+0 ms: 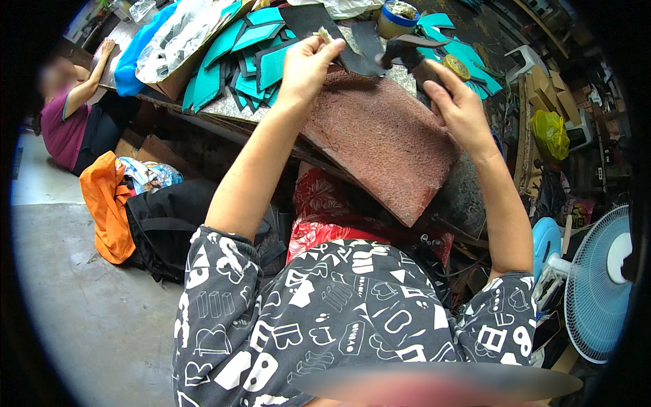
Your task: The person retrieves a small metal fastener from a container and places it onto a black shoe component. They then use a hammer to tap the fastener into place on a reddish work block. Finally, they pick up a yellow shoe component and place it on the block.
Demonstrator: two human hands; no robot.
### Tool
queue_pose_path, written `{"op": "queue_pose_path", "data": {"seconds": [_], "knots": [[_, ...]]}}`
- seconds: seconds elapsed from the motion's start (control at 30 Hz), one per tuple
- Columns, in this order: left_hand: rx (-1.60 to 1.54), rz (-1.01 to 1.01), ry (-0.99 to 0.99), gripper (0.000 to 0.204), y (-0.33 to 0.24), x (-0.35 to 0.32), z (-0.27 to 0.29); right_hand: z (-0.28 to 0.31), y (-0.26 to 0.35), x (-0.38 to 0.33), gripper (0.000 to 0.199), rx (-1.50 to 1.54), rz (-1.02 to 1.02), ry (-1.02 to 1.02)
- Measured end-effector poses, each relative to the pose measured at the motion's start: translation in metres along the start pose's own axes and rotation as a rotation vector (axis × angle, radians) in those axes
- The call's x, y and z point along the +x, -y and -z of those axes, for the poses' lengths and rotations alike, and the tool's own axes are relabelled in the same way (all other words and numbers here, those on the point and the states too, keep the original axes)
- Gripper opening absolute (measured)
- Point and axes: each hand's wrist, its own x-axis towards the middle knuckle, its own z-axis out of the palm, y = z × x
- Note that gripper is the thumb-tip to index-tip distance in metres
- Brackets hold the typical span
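My right hand [462, 108] is closed round the handle of a hammer [409, 54], whose dark metal head hangs above the far edge of a rough reddish-brown slab [386, 139]. My left hand [305, 71] is pinched shut at the slab's far left. A small pale bit [324, 35] sticks up past its fingertips; what the fingers grip is unclear. Just beyond the left hand lie black flat pieces [356, 61], one reaching over the slab's edge. Teal pieces with black borders [261, 57] are heaped left of that hand.
Behind the hammer stands a blue-rimmed tub [397, 20]. A round yellowish thing [456, 66] and more teal pieces [478, 68] lie at right. A fan [600, 285] stands to my right. Bags [108, 203] sit on the left floor; another person [71, 122] is at the table's far left.
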Motion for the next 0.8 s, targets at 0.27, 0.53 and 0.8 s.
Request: {"op": "queue_pose_path", "data": {"seconds": [0.27,0.53,0.8], "knots": [[-0.379,-0.025,0.373,0.01,-0.034,0.051,0.035,0.045,0.031,-0.02,0.042,0.141,0.201,-0.16],[0.87,0.061,0.438,0.031,-0.005,0.098,0.036,0.025,0.021,-0.015,0.042,-0.172,0.06,-0.003],[1.013,-0.321,0.146,0.02,-0.007,0.091,0.011,-0.015,-0.004,-0.003,0.044,-0.458,0.011,0.051]]}}
